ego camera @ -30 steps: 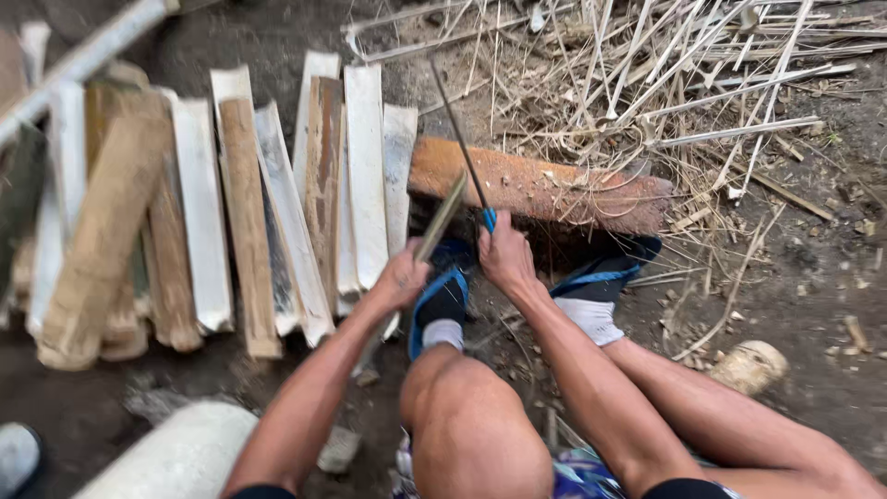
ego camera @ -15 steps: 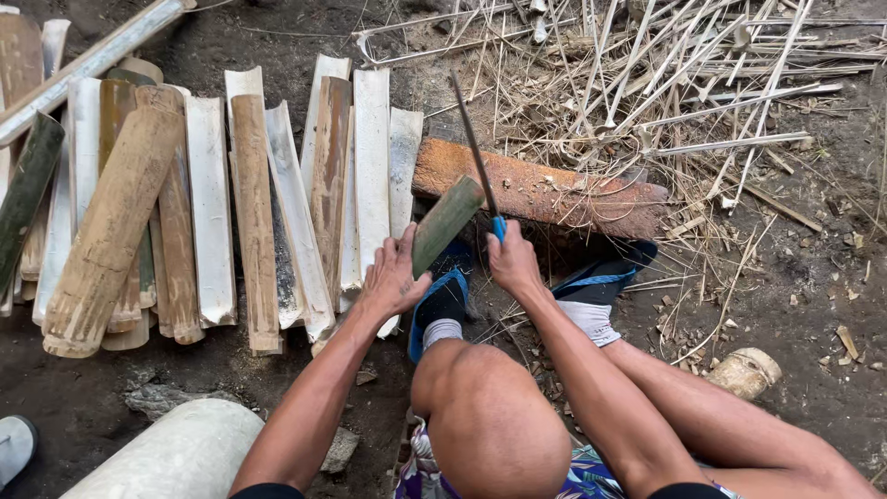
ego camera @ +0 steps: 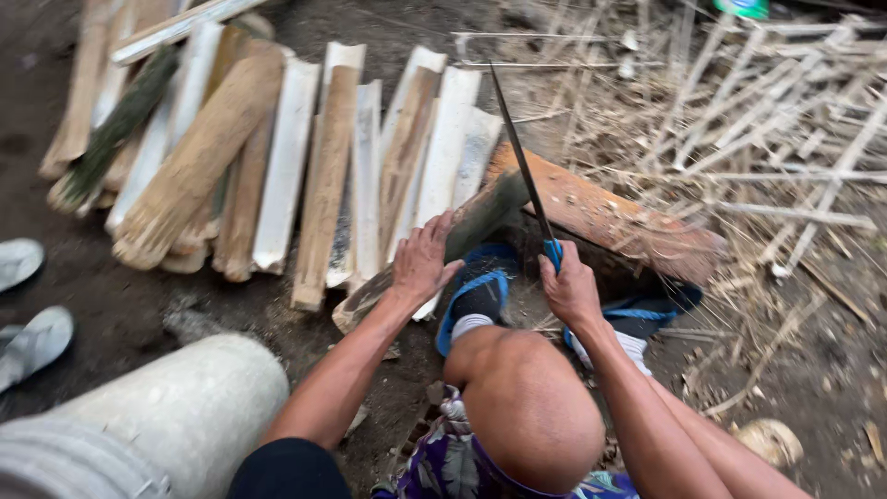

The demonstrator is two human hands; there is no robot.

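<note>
My left hand (ego camera: 422,261) grips a split green bamboo piece (ego camera: 480,214) that slants across my knee toward a reddish wooden block (ego camera: 610,214). My right hand (ego camera: 569,288) is closed on the blue handle of a long dark blade (ego camera: 519,157), which points up and away, its edge against the bamboo piece's far end. My bent knee (ego camera: 528,407) fills the lower middle, and my feet in blue sandals (ego camera: 480,291) rest below the block.
Several split bamboo slats (ego camera: 305,166) lie side by side at upper left. A heap of thin bamboo strips (ego camera: 767,120) covers the right. A grey concrete cylinder (ego camera: 176,416) lies at lower left, near pale sandals (ego camera: 28,305). The ground is dark dirt.
The view has drifted so the scene sits further right and lower. My hands hold the bamboo piece and blade much as before, the blade still upright against the piece.
</note>
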